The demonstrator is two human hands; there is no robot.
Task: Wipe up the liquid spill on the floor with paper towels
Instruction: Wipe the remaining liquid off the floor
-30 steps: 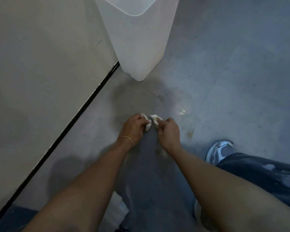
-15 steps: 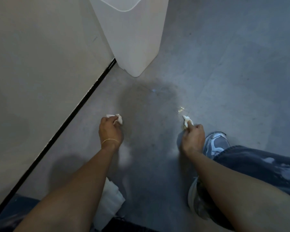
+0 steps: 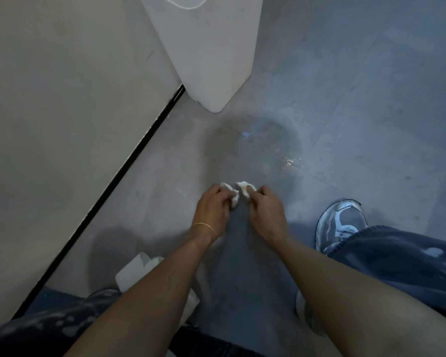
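- left hand (image 3: 211, 210) fingers (image 3: 216, 192) curled tight round a small white paper towel wad (image 3: 231, 193), pressed to the floor (image 3: 371, 112)
- right hand (image 3: 267, 212) fingers (image 3: 261, 192) pinch a second wad (image 3: 244, 188), also down on the floor
- the two wads are just beside each other, nearly touching; hands side by side, knuckles up
- thin gold bracelet (image 3: 204, 225) on the left wrist
- liquid spill (image 3: 268, 140): dark wet patch on the grey floor beyond the wads, with a shiny glint (image 3: 290, 161) at its right edge; wads sit at its near edge
- white bin (image 3: 211, 47) stands upright past the spill, against the wall (image 3: 62, 99); only the outer side and a bit of rim show, contents cannot tell
- white paper towel pack (image 3: 133, 273) on the floor, partly hidden under the left forearm; box or loose stack, cannot tell
- grey sneaker (image 3: 343, 222) right of the hands, dark speckled jeans (image 3: 402, 258) over it
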